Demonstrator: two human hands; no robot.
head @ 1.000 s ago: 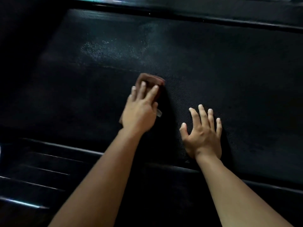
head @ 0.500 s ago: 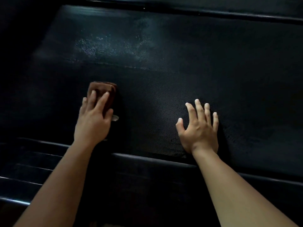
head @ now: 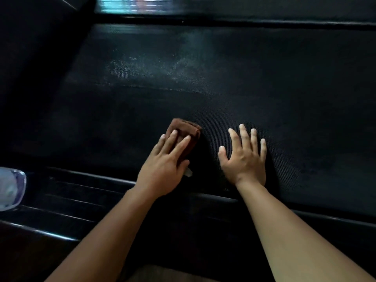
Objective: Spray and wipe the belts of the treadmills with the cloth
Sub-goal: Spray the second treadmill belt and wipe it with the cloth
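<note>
A black textured treadmill belt fills most of the view. My left hand presses flat on a folded brown cloth near the belt's near edge; a pale tag of the cloth sticks out by my thumb. My right hand rests just to the right of it, palm down, fingers spread, holding nothing. A pale misted patch of spray shows on the belt farther away.
The treadmill's black side rail with ridges runs along the near edge. A clear plastic bottle-like object lies at the far left on the rail. A second dark rail borders the belt's far side.
My left hand slid the cloth left across the belt, then back right until it sits close beside my right hand. The right hand stayed planted.
</note>
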